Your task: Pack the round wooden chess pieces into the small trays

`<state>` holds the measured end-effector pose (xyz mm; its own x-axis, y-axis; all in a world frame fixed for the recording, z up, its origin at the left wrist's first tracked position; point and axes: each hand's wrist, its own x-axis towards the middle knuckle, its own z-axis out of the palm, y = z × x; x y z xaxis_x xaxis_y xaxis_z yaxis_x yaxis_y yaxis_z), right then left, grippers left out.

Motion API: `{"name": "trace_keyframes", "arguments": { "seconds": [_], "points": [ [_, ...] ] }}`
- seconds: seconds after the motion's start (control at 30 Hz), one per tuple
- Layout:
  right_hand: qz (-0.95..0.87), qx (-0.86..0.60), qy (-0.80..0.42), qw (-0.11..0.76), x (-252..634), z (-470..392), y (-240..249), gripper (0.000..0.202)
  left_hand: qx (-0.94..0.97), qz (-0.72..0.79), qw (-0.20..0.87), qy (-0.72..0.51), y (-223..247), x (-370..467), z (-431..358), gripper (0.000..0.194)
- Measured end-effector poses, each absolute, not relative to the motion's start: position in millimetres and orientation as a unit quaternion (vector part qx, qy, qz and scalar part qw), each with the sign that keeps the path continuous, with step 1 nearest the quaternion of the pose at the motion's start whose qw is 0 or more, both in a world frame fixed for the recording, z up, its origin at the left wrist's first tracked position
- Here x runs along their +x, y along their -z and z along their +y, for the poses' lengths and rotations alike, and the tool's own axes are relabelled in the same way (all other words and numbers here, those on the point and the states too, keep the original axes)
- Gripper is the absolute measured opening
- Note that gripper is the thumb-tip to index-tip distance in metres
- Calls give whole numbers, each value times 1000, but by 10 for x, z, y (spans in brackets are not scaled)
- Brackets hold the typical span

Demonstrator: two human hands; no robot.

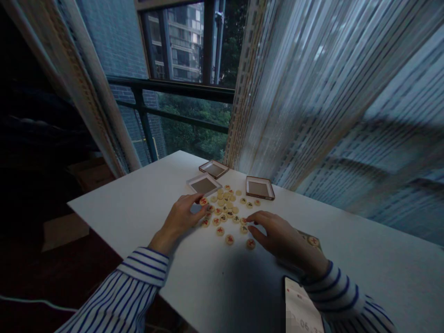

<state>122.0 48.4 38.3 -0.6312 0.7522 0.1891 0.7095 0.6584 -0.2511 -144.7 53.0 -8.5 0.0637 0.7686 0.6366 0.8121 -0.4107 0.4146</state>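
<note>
Many round cream game pieces (229, 239), some with red or dark characters and some blank, lie in a loose cluster on the white table (138, 199). At the cluster's left edge my left hand (180, 217) pinches a red-marked piece (204, 201) between thumb and fingers. On the right side my right hand (277, 236) has its thumb and fingers apart, with the index fingertip at a red-marked piece (243, 221) on the table. Another piece (250, 243) lies just below the right thumb.
Shallow boxes and lids (213, 169), (204, 184), (260, 188) stand behind the pieces. A phone (301, 307) lies by my right sleeve, and a box with a printed piece (313, 241) is partly behind my right hand. Curtains and a railing border the table's far side.
</note>
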Motion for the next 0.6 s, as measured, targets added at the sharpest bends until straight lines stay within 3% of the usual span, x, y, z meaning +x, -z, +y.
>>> {"name": "trace_keyframes", "arguments": {
  "seconds": [0.33,0.6],
  "points": [
    [-882,-390,-103,245,1294,270,-417,20,-774,-386,102,491,-32,-1062,230,19],
    [-785,-386,-324,362,1334,22,-509,15,-812,-274,100,506,-248,-711,87,30]
  ]
}}
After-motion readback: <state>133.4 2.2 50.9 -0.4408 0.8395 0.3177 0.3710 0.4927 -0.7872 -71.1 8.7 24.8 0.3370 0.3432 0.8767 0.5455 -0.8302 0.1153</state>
